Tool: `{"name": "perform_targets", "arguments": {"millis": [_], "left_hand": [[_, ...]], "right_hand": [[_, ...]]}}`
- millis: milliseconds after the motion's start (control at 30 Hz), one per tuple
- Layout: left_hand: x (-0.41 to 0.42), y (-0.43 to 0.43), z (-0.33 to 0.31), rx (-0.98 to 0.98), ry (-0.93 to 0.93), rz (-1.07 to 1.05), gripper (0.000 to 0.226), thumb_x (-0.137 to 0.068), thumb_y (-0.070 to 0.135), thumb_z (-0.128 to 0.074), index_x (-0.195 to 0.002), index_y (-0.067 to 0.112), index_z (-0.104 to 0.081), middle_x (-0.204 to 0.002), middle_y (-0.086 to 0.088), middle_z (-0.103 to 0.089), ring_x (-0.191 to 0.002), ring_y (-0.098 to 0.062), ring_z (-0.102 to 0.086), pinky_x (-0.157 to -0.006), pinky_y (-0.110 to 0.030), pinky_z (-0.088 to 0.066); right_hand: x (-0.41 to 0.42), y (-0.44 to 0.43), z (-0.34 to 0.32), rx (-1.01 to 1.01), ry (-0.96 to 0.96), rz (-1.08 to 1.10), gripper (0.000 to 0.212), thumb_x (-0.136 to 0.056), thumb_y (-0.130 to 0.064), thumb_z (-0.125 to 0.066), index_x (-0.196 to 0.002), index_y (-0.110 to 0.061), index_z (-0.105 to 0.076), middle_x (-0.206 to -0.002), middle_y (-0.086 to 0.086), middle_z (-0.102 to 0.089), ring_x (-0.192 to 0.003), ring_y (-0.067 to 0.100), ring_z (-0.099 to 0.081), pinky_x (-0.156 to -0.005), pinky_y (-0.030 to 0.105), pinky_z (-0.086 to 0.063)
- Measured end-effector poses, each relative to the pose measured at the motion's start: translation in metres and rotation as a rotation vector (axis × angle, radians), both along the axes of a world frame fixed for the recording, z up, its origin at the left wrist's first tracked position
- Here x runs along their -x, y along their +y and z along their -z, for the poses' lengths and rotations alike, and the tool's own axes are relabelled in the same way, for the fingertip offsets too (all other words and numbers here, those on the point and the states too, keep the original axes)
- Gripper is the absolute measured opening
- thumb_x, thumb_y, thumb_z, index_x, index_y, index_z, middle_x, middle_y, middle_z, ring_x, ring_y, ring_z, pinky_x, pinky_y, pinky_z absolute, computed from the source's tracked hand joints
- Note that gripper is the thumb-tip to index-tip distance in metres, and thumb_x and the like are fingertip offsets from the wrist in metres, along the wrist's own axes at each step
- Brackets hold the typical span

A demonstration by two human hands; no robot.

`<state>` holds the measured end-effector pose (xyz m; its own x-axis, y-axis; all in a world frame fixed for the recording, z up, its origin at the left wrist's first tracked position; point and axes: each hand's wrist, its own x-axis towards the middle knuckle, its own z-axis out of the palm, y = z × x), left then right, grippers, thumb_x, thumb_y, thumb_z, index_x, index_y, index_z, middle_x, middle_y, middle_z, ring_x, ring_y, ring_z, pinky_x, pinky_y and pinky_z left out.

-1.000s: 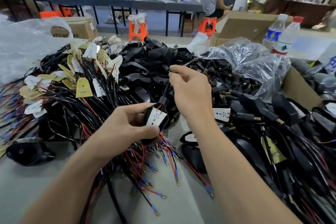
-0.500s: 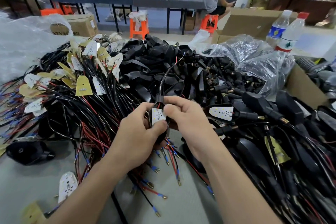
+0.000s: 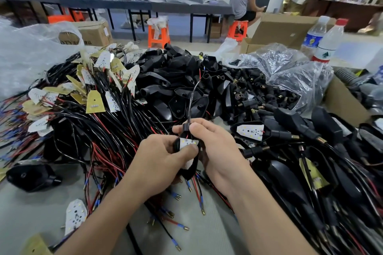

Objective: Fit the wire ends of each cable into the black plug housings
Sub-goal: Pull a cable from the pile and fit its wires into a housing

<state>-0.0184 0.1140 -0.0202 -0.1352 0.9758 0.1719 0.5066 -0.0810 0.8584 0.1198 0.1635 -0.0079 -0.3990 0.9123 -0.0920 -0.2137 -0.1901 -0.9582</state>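
housing (image 3: 190, 170): black, held over the bench (image 3: 24, 213) and above loose wire ends (image 3: 202, 211), between both hands. left hand (image 3: 163, 157): fingers (image 3: 165, 139) clasp the body, thumb pressing the white board (image 3: 186, 142), likely to seat it. right hand (image 3: 215, 151): fingers (image 3: 200, 128) pinch the neck, steadying the cable (image 3: 189, 109) that rises from it. spare housings (image 3: 176, 80): heaped behind, within reach.

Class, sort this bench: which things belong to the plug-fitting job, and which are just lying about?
Job: held housing, gripped by left hand and right hand; its cable; empty housings; wired cables.
Lying about: water bottles; cardboard box; orange stool; clear bag.
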Motion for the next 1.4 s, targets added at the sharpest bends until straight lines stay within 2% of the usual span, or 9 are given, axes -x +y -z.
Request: {"name": "perform_targets", "arguments": {"millis": [167, 367, 467, 700, 867, 1000, 1167, 1267, 1400], "left_hand": [[0.009, -0.002, -0.001, -0.151, 0.118, -0.187, 0.089, -0.093, 0.082, -0.036, -0.054, 0.002, -0.045, -0.043, -0.007, -0.039, -0.038, -0.014, -0.034, -0.044, -0.03, -0.032], [0.02, 0.012, 0.003, -0.094, -0.116, -0.237, 0.03, -0.099, 0.058, -0.055, -0.086, 0.043, -0.077, -0.068, 0.002, -0.075, -0.049, -0.019, -0.066, -0.052, -0.031, -0.054], [0.016, 0.016, 0.003, -0.002, -0.338, -0.146, 0.017, -0.098, 0.032, -0.07, -0.086, 0.036, -0.082, -0.07, -0.004, -0.076, -0.048, -0.016, -0.063, -0.045, -0.024, -0.047], [0.016, 0.015, -0.001, -0.048, -0.516, -0.1, 0.029, -0.076, 0.012, -0.087, -0.096, 0.033, -0.083, -0.083, -0.01, -0.079, -0.078, -0.021, -0.077, -0.085, -0.036, -0.057], [0.01, 0.014, 0.001, -0.12, -0.251, -0.193, 0.022, -0.079, 0.02, -0.084, -0.092, 0.037, -0.081, -0.073, 0.008, -0.077, -0.074, -0.005, -0.073, -0.082, -0.025, -0.056], [0.003, 0.01, 0.002, -0.176, 0.014, -0.261, 0.024, -0.085, 0.022, -0.08, -0.093, 0.045, -0.077, -0.068, 0.025, -0.072, -0.071, 0.008, -0.068, -0.068, -0.002, -0.045], [0.006, 0.01, 0.0, -0.211, -0.197, -0.171, 0.037, -0.084, 0.012, -0.083, -0.101, 0.045, -0.078, -0.08, 0.013, -0.078, -0.068, -0.004, -0.071, -0.071, -0.024, -0.056], [0.007, 0.01, -0.002, -0.214, -0.368, -0.108, 0.039, -0.078, 0.016, -0.085, -0.105, 0.043, -0.078, -0.084, 0.002, -0.08, -0.072, -0.008, -0.073, -0.07, -0.023, -0.056], [0.007, 0.012, -0.001, -0.164, -0.378, -0.122, 0.038, -0.071, 0.025, -0.081, -0.103, 0.045, -0.079, -0.083, 0.001, -0.078, -0.077, -0.015, -0.074, -0.074, -0.024, -0.06]], "right_hand": [[-0.007, 0.0, -0.002, -0.009, -0.013, -0.017, 0.016, -0.093, -0.017, -0.061, -0.078, -0.014, -0.065, -0.082, 0.016, -0.059, -0.079, 0.025, -0.055, -0.074, 0.037, -0.048], [-0.027, -0.002, -0.007, 0.146, -0.059, -0.481, 0.012, -0.093, -0.001, -0.047, -0.094, -0.003, -0.059, -0.079, 0.027, -0.067, -0.064, 0.033, -0.067, -0.06, 0.036, -0.058], [-0.028, -0.004, -0.005, 0.122, -0.145, -0.614, 0.01, -0.091, 0.0, -0.05, -0.097, 0.001, -0.058, -0.088, 0.028, -0.066, -0.072, 0.034, -0.066, -0.065, 0.036, -0.059], [-0.014, -0.006, -0.001, -0.044, -0.343, -0.411, 0.025, -0.086, -0.011, -0.064, -0.092, 0.012, -0.055, -0.092, 0.015, -0.052, -0.09, 0.029, -0.042, -0.082, 0.045, -0.028], [-0.005, -0.01, -0.001, -0.078, -0.38, -0.365, 0.019, -0.09, -0.007, -0.06, -0.089, 0.011, -0.055, -0.085, 0.034, -0.052, -0.088, 0.026, -0.04, -0.075, 0.052, -0.034], [-0.004, -0.009, 0.002, -0.057, -0.344, -0.31, 0.028, -0.081, -0.015, -0.063, -0.088, 0.011, -0.055, -0.087, 0.012, -0.05, -0.086, 0.026, -0.041, -0.078, 0.043, -0.028], [-0.008, -0.006, 0.003, -0.12, -0.316, -0.221, 0.015, -0.09, 0.003, -0.058, -0.096, 0.009, -0.069, -0.086, 0.021, -0.067, -0.083, 0.023, -0.059, -0.088, 0.048, -0.052], [-0.009, -0.005, 0.002, -0.098, -0.281, -0.208, 0.019, -0.091, 0.006, -0.056, -0.104, 0.01, -0.07, -0.108, 0.038, -0.067, -0.093, 0.032, -0.065, -0.107, 0.057, -0.046], [-0.009, -0.003, 0.003, -0.065, -0.293, -0.108, 0.026, -0.09, 0.005, -0.054, -0.099, -0.001, -0.077, -0.102, 0.03, -0.072, -0.095, 0.05, -0.067, -0.094, 0.053, -0.055]]}}
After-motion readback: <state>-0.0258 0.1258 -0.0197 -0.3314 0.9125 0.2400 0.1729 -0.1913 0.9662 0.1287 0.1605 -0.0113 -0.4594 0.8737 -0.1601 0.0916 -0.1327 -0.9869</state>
